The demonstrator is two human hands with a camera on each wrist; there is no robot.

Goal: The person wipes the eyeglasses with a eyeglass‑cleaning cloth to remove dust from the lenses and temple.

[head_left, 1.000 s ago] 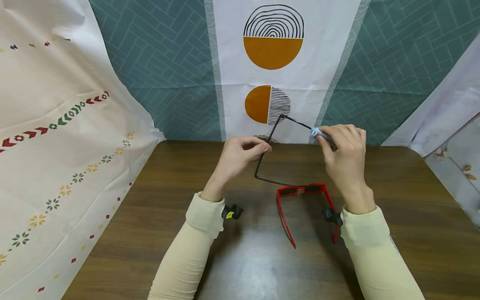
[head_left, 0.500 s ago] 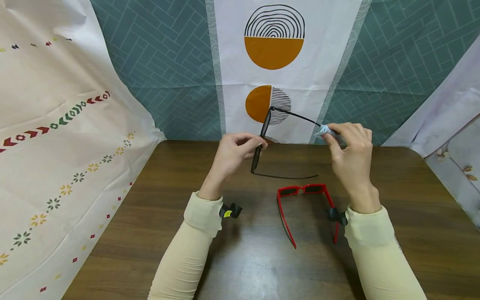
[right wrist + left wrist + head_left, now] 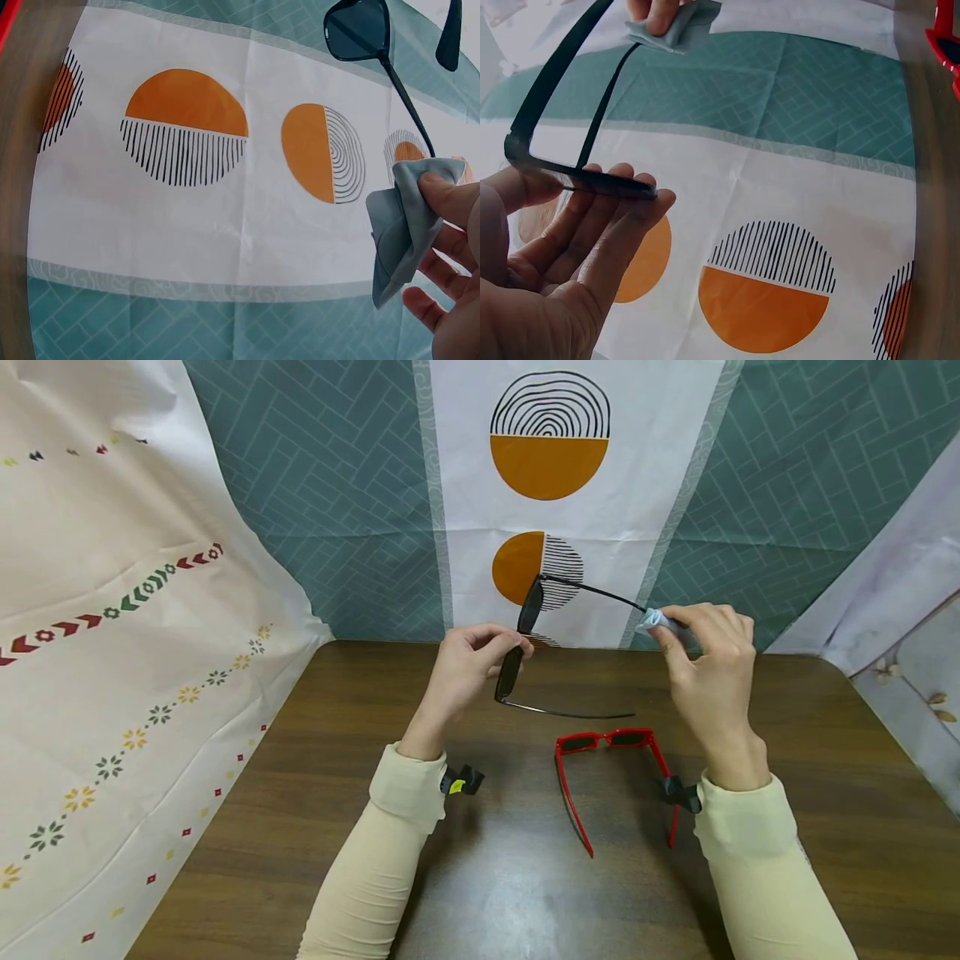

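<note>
Head view: tabletop (image 3: 292, 777) below. Black glasses (image 3: 531, 607) above it, left hand (image 3: 467, 665) pinching mid-front; a slipping pinch could drop them. Red glasses (image 3: 628, 739) lie on the tabletop; lowering the right hand (image 3: 711, 652) might knock them. That hand pinches cloth (image 3: 409, 217) round one temple (image 3: 409, 106); a hard tug could bend it.

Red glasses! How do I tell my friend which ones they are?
Find the big brown wooden table. Between the two cream sleeves, the red glasses lie on it, arms unfolded. Unlike the black glasses held up in the left hand, they have bright red frames.
</note>
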